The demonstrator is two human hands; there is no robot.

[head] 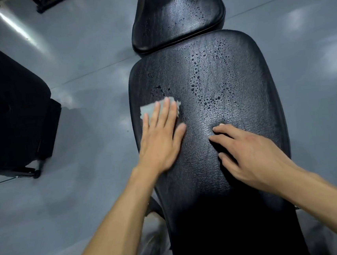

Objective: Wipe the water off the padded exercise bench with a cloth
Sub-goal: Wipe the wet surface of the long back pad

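Observation:
A black padded exercise bench (230,76) runs up the middle of the view, with a second, smaller pad (177,15) beyond it. Water drops bead over the far half of the near pad and on the smaller pad. My left hand (160,140) lies flat with straight fingers on a pale grey cloth (149,108), pressing it onto the pad near its left edge. My right hand (250,154) rests on the pad to the right, fingertips touching the leather, holding nothing.
Grey glossy floor (88,77) surrounds the bench. A black piece of gym equipment (12,113) on a small frame stands at the left. A dark metal frame (48,3) shows at the top left. My legs in grey trousers straddle the bench's near end.

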